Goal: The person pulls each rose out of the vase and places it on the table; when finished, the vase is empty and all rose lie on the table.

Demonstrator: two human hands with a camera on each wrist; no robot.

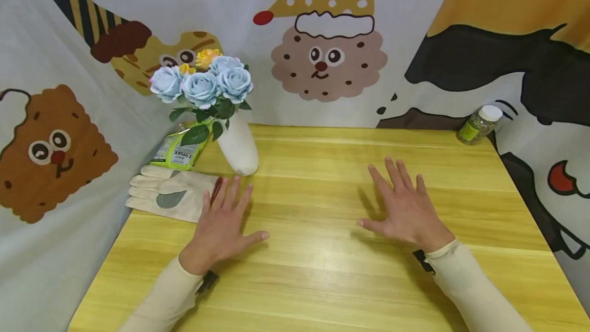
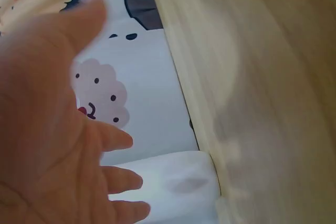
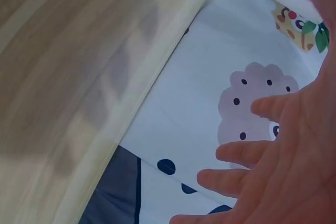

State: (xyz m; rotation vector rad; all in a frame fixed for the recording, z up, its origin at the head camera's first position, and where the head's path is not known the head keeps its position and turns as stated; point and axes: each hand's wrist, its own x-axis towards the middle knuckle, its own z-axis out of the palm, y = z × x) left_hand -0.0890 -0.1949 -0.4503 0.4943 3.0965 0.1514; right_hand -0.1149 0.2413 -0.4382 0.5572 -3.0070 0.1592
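My left hand hovers over the left part of the table with its fingers spread, holding nothing. Just beyond its fingertips lies a pair of pale work gloves with grey patches, and a dark red loop shows at their edge. A white vase with light blue and yellow artificial roses stands past the left fingers. Over the right part of the table, my right hand is also spread and holds nothing. In the left wrist view the vase appears behind the left fingers.
A green and grey packet marked "max" lies behind the gloves. At the back right corner stands a clear jar with a white lid and green label. A cartoon-printed cloth hangs behind the wooden table.
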